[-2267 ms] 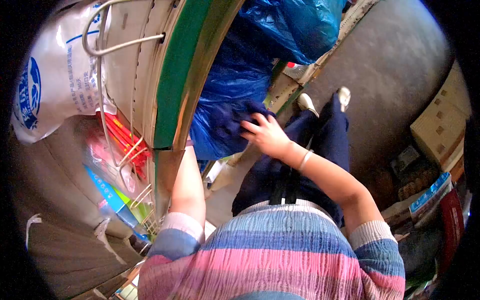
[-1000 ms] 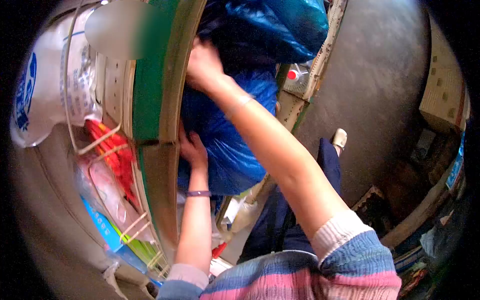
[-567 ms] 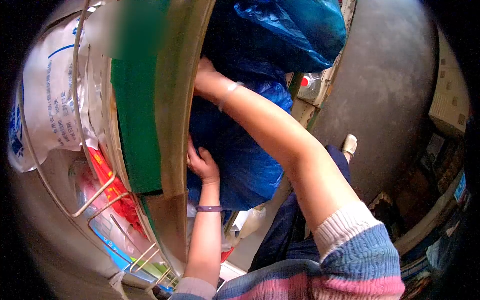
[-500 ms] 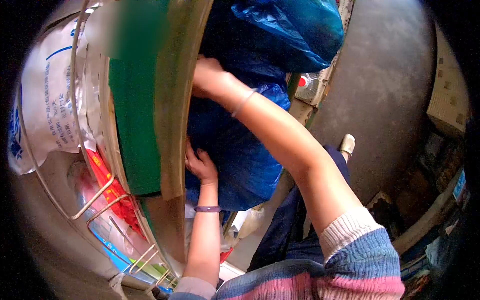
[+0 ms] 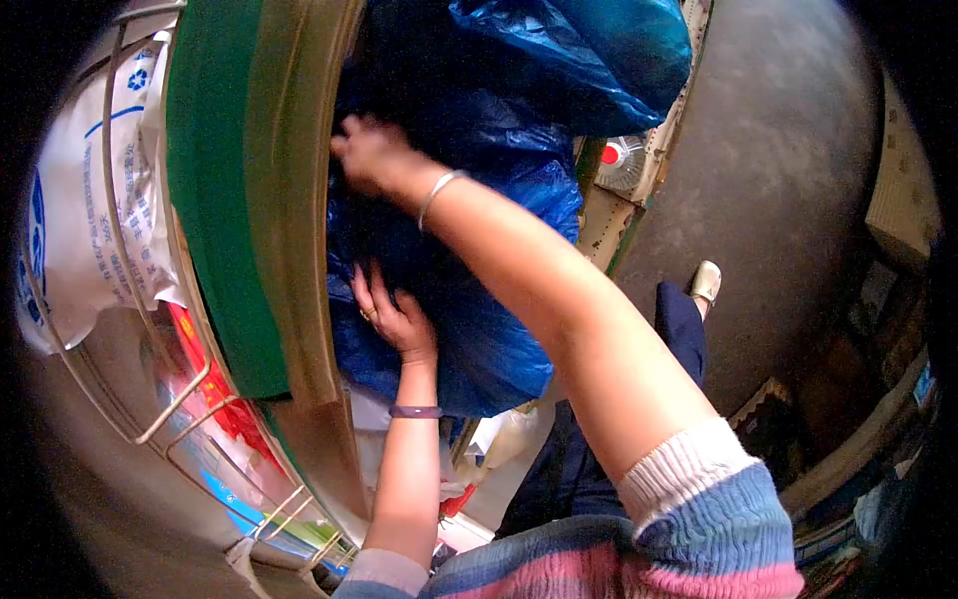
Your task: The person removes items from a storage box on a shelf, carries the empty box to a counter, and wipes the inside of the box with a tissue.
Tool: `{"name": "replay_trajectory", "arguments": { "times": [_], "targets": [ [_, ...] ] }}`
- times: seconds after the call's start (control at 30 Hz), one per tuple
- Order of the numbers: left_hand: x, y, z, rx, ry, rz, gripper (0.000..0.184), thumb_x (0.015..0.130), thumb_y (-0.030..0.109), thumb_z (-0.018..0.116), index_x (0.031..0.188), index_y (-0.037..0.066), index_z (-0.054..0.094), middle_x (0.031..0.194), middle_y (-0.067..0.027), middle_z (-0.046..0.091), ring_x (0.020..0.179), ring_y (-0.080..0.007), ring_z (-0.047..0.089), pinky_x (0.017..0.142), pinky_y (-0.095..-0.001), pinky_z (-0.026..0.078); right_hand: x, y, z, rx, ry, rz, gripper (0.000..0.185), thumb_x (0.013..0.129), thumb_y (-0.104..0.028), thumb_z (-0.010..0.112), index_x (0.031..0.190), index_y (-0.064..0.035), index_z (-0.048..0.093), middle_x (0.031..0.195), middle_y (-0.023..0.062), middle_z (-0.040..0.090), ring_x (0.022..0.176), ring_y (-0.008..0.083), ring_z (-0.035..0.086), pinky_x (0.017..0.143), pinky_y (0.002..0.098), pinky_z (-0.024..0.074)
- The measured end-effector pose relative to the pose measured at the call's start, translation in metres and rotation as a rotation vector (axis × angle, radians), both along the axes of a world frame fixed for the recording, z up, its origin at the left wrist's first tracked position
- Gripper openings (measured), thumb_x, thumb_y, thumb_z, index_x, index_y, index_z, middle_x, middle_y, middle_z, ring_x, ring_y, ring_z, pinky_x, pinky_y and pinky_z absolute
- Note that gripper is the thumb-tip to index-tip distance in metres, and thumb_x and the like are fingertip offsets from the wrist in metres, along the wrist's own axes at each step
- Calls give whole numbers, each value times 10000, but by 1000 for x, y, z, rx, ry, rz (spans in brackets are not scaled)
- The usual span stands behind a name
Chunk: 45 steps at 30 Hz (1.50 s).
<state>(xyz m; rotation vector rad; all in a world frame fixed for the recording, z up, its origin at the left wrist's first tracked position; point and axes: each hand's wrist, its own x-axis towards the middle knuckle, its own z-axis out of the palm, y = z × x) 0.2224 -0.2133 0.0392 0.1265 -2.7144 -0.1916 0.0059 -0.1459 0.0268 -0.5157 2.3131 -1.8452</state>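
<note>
A large dark blue plastic bag (image 5: 469, 349) bulges below the edge of a shelf with a green surface (image 5: 215, 200). Spread flat against the bag's side is my left hand (image 5: 399, 321), its fingers stretched out and a ring on one of them. Higher up, at the shelf's brownish edge (image 5: 299, 200), my right hand (image 5: 374, 158) is over the dark upper part of the bag. Motion smears its fingers, so I cannot make out whether they grip the plastic. Another blue plastic bag (image 5: 599, 60), shinier, lies beyond my right arm.
Wire racks (image 5: 110, 190) on the left hold a white printed bag (image 5: 110, 240) and red packaging (image 5: 215, 369). A clear round item with a red centre (image 5: 611, 156) sits at a perforated metal shelf (image 5: 611, 225). Cardboard boxes (image 5: 903, 190) stand across the grey floor (image 5: 758, 150).
My right hand has come out from behind the shelf edge and shows more fully. More of my left fingers show too. The shelf has shifted left in view.
</note>
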Motion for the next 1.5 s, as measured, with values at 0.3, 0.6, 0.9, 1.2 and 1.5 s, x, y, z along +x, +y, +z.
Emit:
{"name": "replay_trajectory", "arguments": {
  "times": [0.3, 0.6, 0.9, 1.2, 1.5],
  "targets": [
    [5, -1, 0, -26, -20, 30, 484, 833, 186, 412, 1284, 19, 468, 1338, -239, 394, 1233, -392, 365, 1050, -468, 235, 6, 63, 54, -16, 156, -389, 223, 775, -167, 530, 965, -97, 623, 1020, 161, 546, 947, 345, 539, 750, 445, 490],
    [-4, 6, 4, 12, 21, -49, 459, 837, 198, 443, 1264, 41, 501, 1305, -248, 412, 1210, -393, 382, 1038, -459, 255, 1, -16, -27, -77, -110, -41, 269, 827, -285, 502, 934, -102, 667, 980, 92, 650, 787, 307, 606, 689, 427, 489],
    [6, -7, -9, -10, 28, -30, 392, 874, 210, 467, 1174, -38, 507, 1237, -252, 468, 1163, -406, 416, 992, -460, 318, 94, 38, 63, 88, 561, -16, 234, 769, -224, 549, 983, -207, 641, 1024, 38, 598, 1115, 281, 479, 875, 486, 403],
    [-2, -10, -7, -18, 41, -101, 439, 890, 318, 428, 1166, -7, 533, 1258, -240, 459, 1154, -413, 410, 1005, -485, 275, 80, 54, 22, 373, 518, -126, 291, 701, -144, 582, 989, -131, 620, 967, 75, 561, 960, 287, 514, 768, 419, 444],
    [-4, 6, 3, 66, 60, -14, 325, 838, 162, 488, 1110, 0, 563, 1210, -200, 499, 1143, -358, 437, 992, -444, 317, 254, 148, 13, 380, 506, -31, 118, 682, -190, 568, 775, -142, 622, 993, 38, 502, 932, 261, 434, 754, 396, 370]
  ]
}}
